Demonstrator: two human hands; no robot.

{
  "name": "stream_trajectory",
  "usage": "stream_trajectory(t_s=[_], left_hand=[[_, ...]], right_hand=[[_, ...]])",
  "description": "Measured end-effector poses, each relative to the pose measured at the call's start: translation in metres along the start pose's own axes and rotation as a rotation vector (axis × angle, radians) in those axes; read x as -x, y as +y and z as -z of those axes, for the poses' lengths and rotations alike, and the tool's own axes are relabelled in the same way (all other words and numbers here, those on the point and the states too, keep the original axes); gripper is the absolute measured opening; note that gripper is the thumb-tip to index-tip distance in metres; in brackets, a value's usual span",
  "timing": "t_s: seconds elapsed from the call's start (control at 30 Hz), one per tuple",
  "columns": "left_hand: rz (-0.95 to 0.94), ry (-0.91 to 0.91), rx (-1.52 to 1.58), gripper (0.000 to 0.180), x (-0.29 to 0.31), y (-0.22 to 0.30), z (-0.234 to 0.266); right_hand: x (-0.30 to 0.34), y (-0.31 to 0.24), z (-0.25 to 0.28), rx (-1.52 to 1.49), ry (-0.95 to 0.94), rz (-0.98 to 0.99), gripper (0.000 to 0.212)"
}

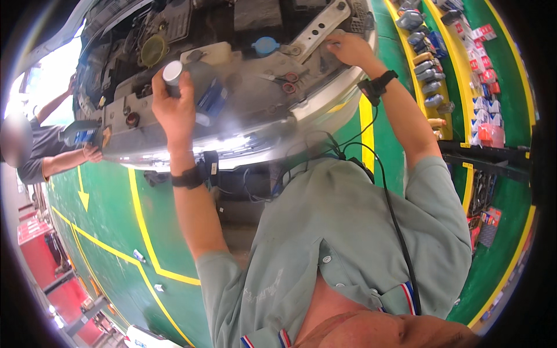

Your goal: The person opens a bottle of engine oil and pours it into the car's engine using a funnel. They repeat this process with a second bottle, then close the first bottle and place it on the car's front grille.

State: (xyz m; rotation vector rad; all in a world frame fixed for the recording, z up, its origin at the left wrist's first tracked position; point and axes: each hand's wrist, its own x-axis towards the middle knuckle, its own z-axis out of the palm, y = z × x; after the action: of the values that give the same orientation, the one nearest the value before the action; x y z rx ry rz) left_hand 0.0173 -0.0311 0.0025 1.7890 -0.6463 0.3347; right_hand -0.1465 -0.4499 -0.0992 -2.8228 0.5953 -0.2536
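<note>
My left hand is closed round the neck of a grey bottle, just below its white cap. The bottle has a blue label and is held over the front of a car's engine bay. On the far right corner of the bay, my right hand rests beside a pale metal bracket, its fingers loosely bent and holding nothing I can see. Between my hands, red-handled scissors lie on the dark front panel. A blue round cap sits beyond them.
A yellow funnel stands in the engine bay near a dark filler cap. At left, a co-worker's hand is by another blue-labelled bottle. Yellow racks with parts line the right. A black cable crosses my shirt.
</note>
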Motion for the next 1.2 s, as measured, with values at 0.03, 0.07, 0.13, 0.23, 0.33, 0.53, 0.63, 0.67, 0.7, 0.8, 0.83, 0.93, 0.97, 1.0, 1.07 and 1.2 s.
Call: stream_trajectory(t_s=[0.03, 0.07, 0.13, 0.23, 0.33, 0.53, 0.63, 0.67, 0.7, 0.8, 0.83, 0.93, 0.97, 1.0, 1.07, 1.2], left_hand=[[-0.017, 0.000, -0.013, 0.030, -0.001, -0.003, 0.001], [-0.015, 0.002, 0.024, 0.030, 0.000, -0.003, 0.002], [-0.011, -0.016, 0.071, 0.030, 0.000, 0.002, -0.001], [-0.001, -0.009, 0.077, 0.031, 0.001, 0.000, 0.000], [0.019, 0.006, 0.054, 0.035, 0.002, -0.004, 0.002], [0.048, 0.016, -0.006, 0.041, 0.003, -0.003, 0.000], [0.069, 0.007, -0.035, 0.045, 0.004, 0.002, 0.000], [0.086, -0.006, -0.041, 0.046, 0.004, 0.007, 0.002], [0.104, -0.019, -0.046, 0.046, 0.004, 0.010, 0.003], [0.069, -0.029, -0.091, 0.054, 0.004, 0.011, 0.003], [0.050, -0.031, -0.103, 0.055, 0.004, 0.011, 0.004], [0.056, -0.068, -0.111, 0.062, 0.004, 0.008, 0.006], [0.058, -0.084, -0.122, 0.063, 0.003, 0.007, 0.007], [0.054, -0.092, -0.159, 0.065, 0.003, 0.007, 0.007], [0.059, -0.113, -0.155, 0.064, 0.003, 0.012, 0.010], [0.041, -0.085, -0.135, 0.063, 0.004, 0.012, 0.009]], right_hand=[[0.002, -0.014, 0.009, 0.068, 0.058, -0.016, 0.036], [0.003, -0.031, 0.016, 0.161, 0.073, -0.113, 0.037], [0.002, -0.053, 0.018, 0.055, 0.163, 0.080, 0.037], [0.019, -0.109, 0.020, -0.148, -0.040, 0.278, 0.043], [0.034, -0.140, 0.013, -0.050, -0.205, 0.469, 0.049], [0.039, -0.139, -0.001, 0.002, -0.159, 0.544, 0.047], [0.038, -0.137, -0.005, 0.026, -0.085, 0.581, 0.039], [0.035, -0.133, -0.014, 0.012, -0.057, 0.582, 0.037], [0.032, -0.132, -0.021, 0.000, -0.031, 0.583, 0.035], [0.024, -0.127, -0.026, -0.184, 0.091, 0.502, 0.031], [0.021, -0.126, -0.022, -0.316, 0.053, 0.410, 0.030], [0.019, -0.147, 0.023, -0.757, -0.118, 0.053, 0.024], [0.016, -0.160, 0.046, -0.857, -0.082, 0.112, 0.024], [0.014, -0.171, 0.068, -0.956, -0.045, 0.167, 0.024], [0.012, -0.190, 0.105, -1.070, -0.025, 0.280, 0.024], [0.006, -0.225, 0.162, -0.951, -0.112, 0.431, 0.018]])
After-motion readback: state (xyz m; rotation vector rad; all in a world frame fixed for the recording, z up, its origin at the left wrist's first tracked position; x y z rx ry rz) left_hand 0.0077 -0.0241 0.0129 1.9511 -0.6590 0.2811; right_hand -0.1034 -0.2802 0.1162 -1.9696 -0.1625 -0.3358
